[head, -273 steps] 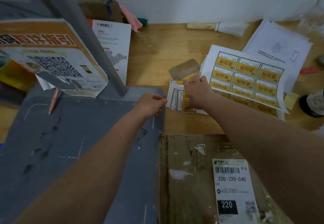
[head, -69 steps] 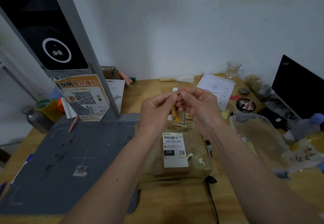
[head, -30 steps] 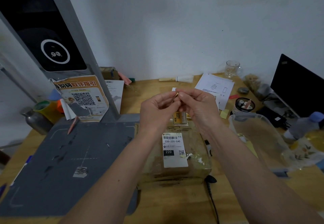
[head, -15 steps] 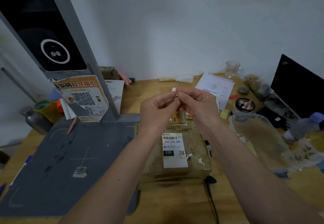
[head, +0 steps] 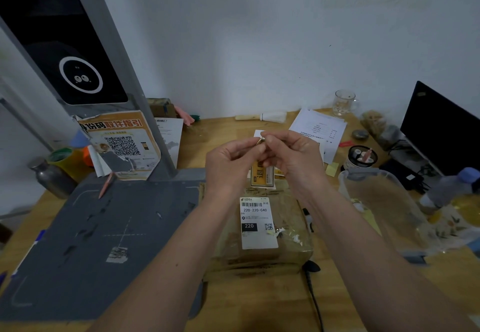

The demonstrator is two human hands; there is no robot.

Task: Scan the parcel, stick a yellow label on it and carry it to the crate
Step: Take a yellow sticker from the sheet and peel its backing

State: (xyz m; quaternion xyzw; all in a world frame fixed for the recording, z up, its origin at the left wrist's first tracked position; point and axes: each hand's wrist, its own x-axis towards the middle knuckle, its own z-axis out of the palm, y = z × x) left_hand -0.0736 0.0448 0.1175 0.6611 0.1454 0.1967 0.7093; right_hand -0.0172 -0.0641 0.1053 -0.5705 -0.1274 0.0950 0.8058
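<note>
Parcel (head: 259, 233) tag reads 220-220-C40; left hand (head: 228, 165), right hand (head: 293, 160) pinch yellow label (head: 262, 176).

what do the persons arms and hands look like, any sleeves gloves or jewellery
Both forearms are bare as far as the frame shows, with no sleeves in view. The left hand and right hand wear no gloves. No rings, watch or bracelets show on the fingers or wrists. A few small moles dot the left forearm.
</note>
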